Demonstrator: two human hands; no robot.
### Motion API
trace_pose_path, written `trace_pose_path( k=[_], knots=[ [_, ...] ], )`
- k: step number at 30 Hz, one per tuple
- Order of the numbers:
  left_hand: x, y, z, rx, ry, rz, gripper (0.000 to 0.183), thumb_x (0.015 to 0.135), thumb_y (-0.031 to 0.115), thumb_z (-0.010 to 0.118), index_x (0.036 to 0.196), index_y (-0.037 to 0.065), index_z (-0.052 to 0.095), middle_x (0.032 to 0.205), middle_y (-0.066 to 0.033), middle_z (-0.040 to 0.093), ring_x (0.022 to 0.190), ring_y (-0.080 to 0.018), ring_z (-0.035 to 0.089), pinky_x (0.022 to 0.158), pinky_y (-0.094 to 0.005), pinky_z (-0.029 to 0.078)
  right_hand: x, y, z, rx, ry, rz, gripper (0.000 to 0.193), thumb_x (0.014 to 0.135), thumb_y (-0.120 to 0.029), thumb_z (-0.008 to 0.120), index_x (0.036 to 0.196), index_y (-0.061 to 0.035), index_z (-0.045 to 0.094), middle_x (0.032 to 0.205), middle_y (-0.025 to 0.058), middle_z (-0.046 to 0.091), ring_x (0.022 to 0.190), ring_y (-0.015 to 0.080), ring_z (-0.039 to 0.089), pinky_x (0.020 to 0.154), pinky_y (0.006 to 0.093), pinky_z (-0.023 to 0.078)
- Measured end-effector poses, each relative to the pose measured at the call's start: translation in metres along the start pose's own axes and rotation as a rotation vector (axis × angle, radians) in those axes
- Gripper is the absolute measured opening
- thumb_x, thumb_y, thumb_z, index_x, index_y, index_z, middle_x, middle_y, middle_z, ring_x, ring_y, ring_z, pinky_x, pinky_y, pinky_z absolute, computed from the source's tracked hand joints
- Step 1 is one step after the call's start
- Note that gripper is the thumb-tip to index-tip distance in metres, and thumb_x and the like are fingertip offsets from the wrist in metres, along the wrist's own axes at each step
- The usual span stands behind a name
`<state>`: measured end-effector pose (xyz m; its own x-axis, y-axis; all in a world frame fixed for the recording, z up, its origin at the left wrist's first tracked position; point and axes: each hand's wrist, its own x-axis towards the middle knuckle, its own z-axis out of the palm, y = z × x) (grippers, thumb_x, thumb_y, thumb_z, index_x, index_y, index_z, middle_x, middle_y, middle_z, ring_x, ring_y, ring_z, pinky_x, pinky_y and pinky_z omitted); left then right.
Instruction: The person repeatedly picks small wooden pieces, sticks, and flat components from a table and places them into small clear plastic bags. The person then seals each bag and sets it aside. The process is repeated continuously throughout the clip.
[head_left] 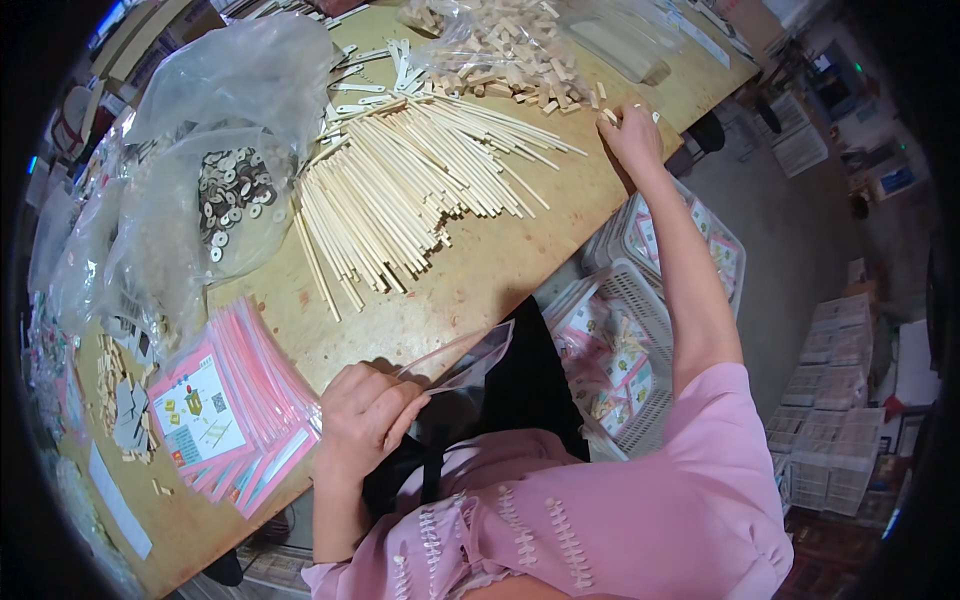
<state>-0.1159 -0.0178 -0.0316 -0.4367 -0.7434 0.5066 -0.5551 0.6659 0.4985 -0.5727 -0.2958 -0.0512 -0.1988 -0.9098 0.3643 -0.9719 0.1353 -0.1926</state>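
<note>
My left hand (365, 415) is closed on the edge of a clear plastic bag (468, 362) with pinkish edges, which sticks out to the right over my lap. My right hand (632, 140) is stretched far out to the table's right edge. Its fingers are curled in a pinch, with a small pale wooden block (609, 117) at the fingertips. Close by lies a heap of similar small wooden blocks (515, 60), partly in a clear bag. Thin wooden sticks (390, 190) spread like a fan across the middle of the table.
Pink-edged printed packets (240, 400) are stacked at the left. Behind them a clear bag holds small discs (235, 195). White flat strips (370, 80) lie beyond the sticks. White plastic baskets (655, 385) of filled packets stand below the table's right edge. Grey flat pieces (130, 415) lie far left.
</note>
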Motion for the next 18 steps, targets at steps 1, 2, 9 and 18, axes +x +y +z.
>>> trace_pose_path(
  k=[1,2,9,18],
  knots=[
    [0.000,0.000,0.000,0.000,0.001,-0.002,0.020,0.076,0.012,0.087,0.088,0.008,0.072,0.077,-0.0051,0.064,0.070,-0.0253,0.061,0.064,-0.0380,0.048,-0.003,0.003,0.001,0.001,0.063,-0.051,0.048,0.093,-0.045,0.072,0.096,0.0031,0.074,0.115,0.0205,0.071,0.099,0.0336,0.071,0.077,0.0491,0.057],
    [0.000,0.000,0.000,-0.003,-0.001,0.002,0.020,0.076,0.013,0.087,0.088,0.008,0.072,0.077,-0.0048,0.064,0.070,-0.0251,0.061,0.063,-0.0378,0.048,-0.002,0.009,0.001,0.348,-0.035,0.097,0.045,0.094,-0.042,0.071,0.097,0.0028,0.073,0.112,0.0184,0.071,0.095,0.0310,0.070,0.073,0.0451,0.057],
    [0.002,0.000,0.001,-0.016,-0.030,0.006,0.021,0.076,0.014,0.088,0.087,0.008,0.071,0.077,-0.0034,0.064,0.069,-0.0236,0.060,0.063,-0.0375,0.047,0.023,0.030,-0.019,1.950,-0.191,0.823,0.034,0.098,-0.027,0.070,0.117,0.0008,0.063,0.093,0.0118,0.066,0.071,0.0196,0.063,0.046,0.0248,0.042],
    [0.006,-0.004,-0.002,-0.059,-0.035,0.008,0.022,0.077,0.013,0.086,0.093,0.008,0.073,0.085,-0.0042,0.069,0.078,-0.0261,0.066,0.067,-0.0376,0.052,0.105,0.030,0.048,-0.038,-0.107,0.054,0.047,0.094,-0.045,0.070,0.110,-0.0003,0.071,0.103,0.0258,0.073,0.098,0.0345,0.072,0.075,0.0458,0.057]
  ],
)
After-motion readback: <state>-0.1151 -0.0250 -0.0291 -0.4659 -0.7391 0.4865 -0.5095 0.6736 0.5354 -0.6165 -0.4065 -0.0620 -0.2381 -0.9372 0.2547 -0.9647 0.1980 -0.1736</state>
